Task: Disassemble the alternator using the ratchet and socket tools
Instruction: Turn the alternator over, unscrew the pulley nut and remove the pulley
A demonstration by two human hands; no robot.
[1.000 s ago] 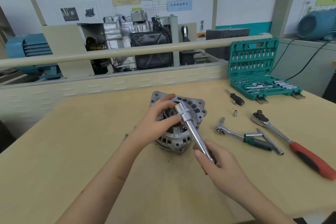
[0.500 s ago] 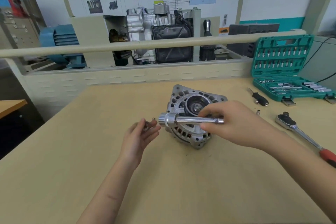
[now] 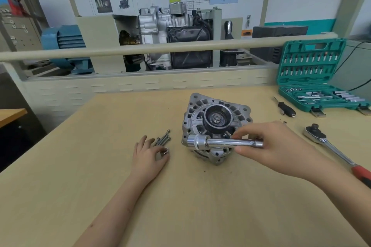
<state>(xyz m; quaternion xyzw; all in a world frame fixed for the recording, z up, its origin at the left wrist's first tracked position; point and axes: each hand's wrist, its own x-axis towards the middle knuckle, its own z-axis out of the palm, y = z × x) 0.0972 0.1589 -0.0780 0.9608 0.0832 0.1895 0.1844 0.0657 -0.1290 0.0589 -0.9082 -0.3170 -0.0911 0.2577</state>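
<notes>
Alternator [image 3: 216, 124] just beyond my right hand [image 3: 281, 146], which grips the wrench [image 3: 224, 142] crosswise; left hand [image 3: 148, 154] relaxed beside bolts [image 3: 163, 139].

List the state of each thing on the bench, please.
alternator: pulley up, on table
silver wrench: gripped, lying across alternator
right hand: grips wrench
left hand: flat on table beside bolts
bolts: removed, lying loose
socket case: open
red-handled ratchet: lying unused

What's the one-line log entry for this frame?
right hand: grips silver socket wrench over grey metal alternator | left hand: resting by loose long bolts
</notes>
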